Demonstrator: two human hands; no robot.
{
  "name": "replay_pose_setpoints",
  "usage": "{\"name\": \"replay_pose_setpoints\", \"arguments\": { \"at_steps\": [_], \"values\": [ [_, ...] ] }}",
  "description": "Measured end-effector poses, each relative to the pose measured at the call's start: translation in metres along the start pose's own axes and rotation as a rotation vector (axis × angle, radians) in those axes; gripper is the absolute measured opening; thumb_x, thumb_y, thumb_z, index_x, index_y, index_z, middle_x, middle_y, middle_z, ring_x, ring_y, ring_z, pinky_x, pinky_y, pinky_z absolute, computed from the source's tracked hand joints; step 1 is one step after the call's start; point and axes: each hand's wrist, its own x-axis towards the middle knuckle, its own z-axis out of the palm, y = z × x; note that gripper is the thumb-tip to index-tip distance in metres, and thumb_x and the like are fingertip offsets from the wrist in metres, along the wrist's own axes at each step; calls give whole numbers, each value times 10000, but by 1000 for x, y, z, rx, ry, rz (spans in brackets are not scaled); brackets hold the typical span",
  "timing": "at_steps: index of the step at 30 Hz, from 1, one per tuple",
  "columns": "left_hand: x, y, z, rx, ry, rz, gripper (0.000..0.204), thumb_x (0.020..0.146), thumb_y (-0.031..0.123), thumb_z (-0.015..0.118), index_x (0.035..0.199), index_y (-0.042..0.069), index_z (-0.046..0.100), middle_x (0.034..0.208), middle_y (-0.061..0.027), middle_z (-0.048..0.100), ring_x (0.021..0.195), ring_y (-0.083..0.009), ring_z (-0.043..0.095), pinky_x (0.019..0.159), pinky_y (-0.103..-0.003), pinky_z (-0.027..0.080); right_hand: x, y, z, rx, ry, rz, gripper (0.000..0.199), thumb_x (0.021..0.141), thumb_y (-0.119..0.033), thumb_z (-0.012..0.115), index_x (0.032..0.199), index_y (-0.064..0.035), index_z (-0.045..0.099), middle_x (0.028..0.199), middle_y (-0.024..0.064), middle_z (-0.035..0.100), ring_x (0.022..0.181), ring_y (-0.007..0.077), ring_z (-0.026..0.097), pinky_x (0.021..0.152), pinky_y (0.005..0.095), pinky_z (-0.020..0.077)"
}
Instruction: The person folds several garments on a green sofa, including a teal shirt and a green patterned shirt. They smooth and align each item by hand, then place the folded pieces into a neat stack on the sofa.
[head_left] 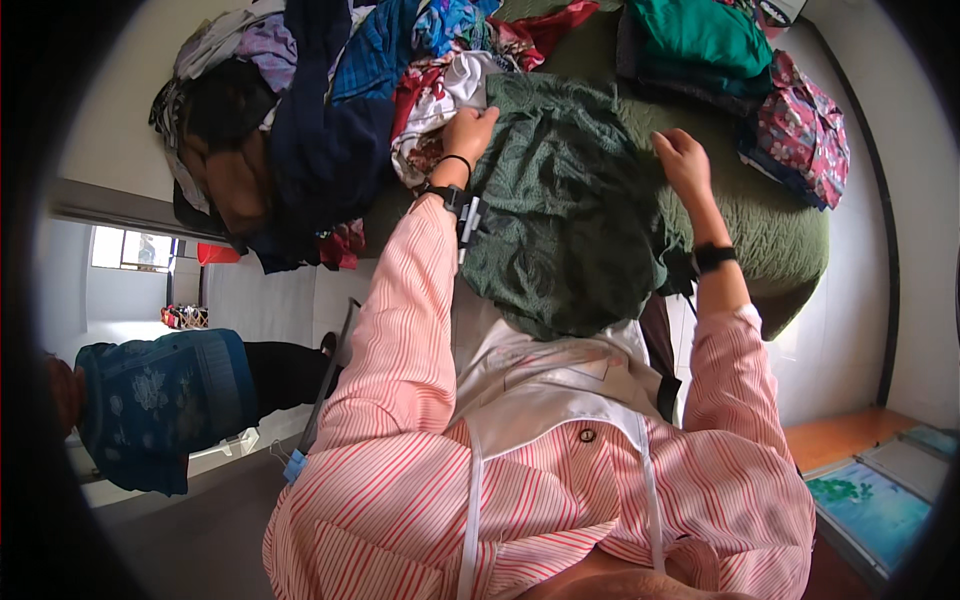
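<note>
Item: dark green garment [560,200], spread on the green bed cover [770,230]. My left hand [468,128] pinches its top edge; my right hand [683,160] presses flat, fingers loose. I'd smooth outward evenly.

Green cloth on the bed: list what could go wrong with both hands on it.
1. The dark green cloth hangs over the near edge of the green bedspread; if the left hand or right hand lets go, it may slide off.
2. The heap of mixed clothes lies right beside the left hand and could spill onto the cloth.
</note>
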Motion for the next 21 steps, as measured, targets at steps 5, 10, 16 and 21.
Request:
{"name": "replay_pose_setpoints", "arguments": {
  "at_steps": [5, 10, 16, 21],
  "values": [
    [9, -5, 14, -15, -140, -189, 442, 813, 387, 678, 1018, -5, 693, 1028, -200, 700, 981, -387, 649, 849, -464, 483, 42, -33, 53, -284, -108, 56, 489, 774, -499, 696, 997, -63, 700, 936, 156, 708, 924, 347, 668, 805, 432, 516],
    [-13, -7, 8, -300, -33, -79, 282, 843, 240, 666, 981, -3, 634, 928, -204, 686, 917, -409, 641, 768, -473, 485, 40, -47, 79, -196, 7, -76, 386, 794, -400, 686, 962, -54, 643, 937, 187, 680, 924, 390, 642, 767, 470, 499],
    [-72, 31, -14, -190, 450, 397, 216, 925, 189, 598, 1070, 29, 586, 810, -231, 637, 758, -438, 613, 649, -487, 465, 6, -71, 47, 370, 269, -381, 119, 891, -115, 686, 914, -44, 594, 697, 89, 584, 617, 98, 456, 591, 269, 446],
    [-126, 93, -104, -177, 656, 763, 184, 957, 193, 602, 1072, 50, 613, 759, -150, 644, 634, -285, 625, 604, -364, 482, -61, -171, -65, 276, 402, -656, 139, 877, -83, 708, 999, -52, 648, 751, 67, 625, 682, 52, 511, 656, 238, 473]
  ]
}}
